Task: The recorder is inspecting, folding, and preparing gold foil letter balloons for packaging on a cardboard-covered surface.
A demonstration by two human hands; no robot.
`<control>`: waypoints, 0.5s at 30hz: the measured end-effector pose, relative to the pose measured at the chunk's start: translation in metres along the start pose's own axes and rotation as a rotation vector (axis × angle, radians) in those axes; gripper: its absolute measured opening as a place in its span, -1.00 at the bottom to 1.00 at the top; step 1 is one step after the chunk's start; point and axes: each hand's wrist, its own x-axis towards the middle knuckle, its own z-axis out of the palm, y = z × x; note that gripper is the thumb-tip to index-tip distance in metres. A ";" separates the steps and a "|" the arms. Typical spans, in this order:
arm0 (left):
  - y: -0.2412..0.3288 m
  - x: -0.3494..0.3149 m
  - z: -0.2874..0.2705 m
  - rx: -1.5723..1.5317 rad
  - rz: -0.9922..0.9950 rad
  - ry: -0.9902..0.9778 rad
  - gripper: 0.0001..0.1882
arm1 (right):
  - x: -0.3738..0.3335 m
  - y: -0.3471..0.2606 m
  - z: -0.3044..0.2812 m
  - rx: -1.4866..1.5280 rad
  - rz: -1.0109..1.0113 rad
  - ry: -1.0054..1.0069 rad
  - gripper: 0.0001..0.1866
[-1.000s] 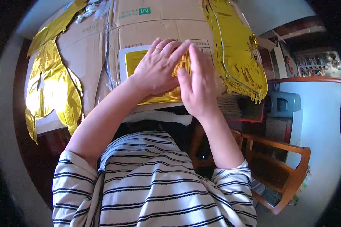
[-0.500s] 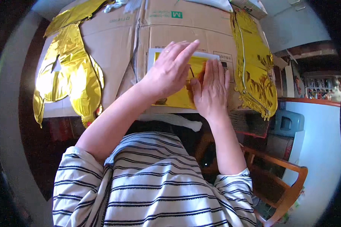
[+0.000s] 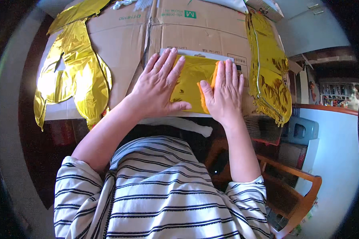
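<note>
A folded sheet of shiny gold foil (image 3: 193,81) lies on a white card (image 3: 189,52) with a hanging slot at its far edge. My left hand (image 3: 159,81) rests flat over the foil's left side, fingers stretched and thumb apart. Over the right side lies my right hand (image 3: 226,89), open and flat. Orange material (image 3: 205,99), perhaps a reflection or a cloth, shows along its inner edge. Both palms appear to press down; their undersides are hidden.
Flattened brown cardboard (image 3: 115,44) covers the table. A gold foil balloon (image 3: 73,71) lies deflated at the left, and more gold foil (image 3: 267,67) hangs along the right. A wooden chair (image 3: 303,191) and a blue-grey stool (image 3: 303,129) stand at the right.
My left hand has moved left from above the middle and come down flat, uncovering more of the foil. My right hand has stayed nearly in place.
</note>
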 end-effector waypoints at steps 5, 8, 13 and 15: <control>0.001 0.000 -0.002 0.018 -0.002 -0.042 0.24 | 0.002 0.013 -0.007 0.016 -0.063 -0.018 -0.17; 0.001 0.000 0.001 0.009 0.005 -0.014 0.24 | 0.002 0.033 -0.017 0.157 -0.104 -0.002 -0.25; 0.000 -0.001 0.002 0.008 0.010 0.016 0.22 | 0.001 0.045 -0.039 0.412 -0.049 0.076 -0.28; -0.001 -0.002 0.003 0.006 0.012 0.033 0.21 | 0.004 0.031 -0.052 0.451 -0.028 0.045 -0.25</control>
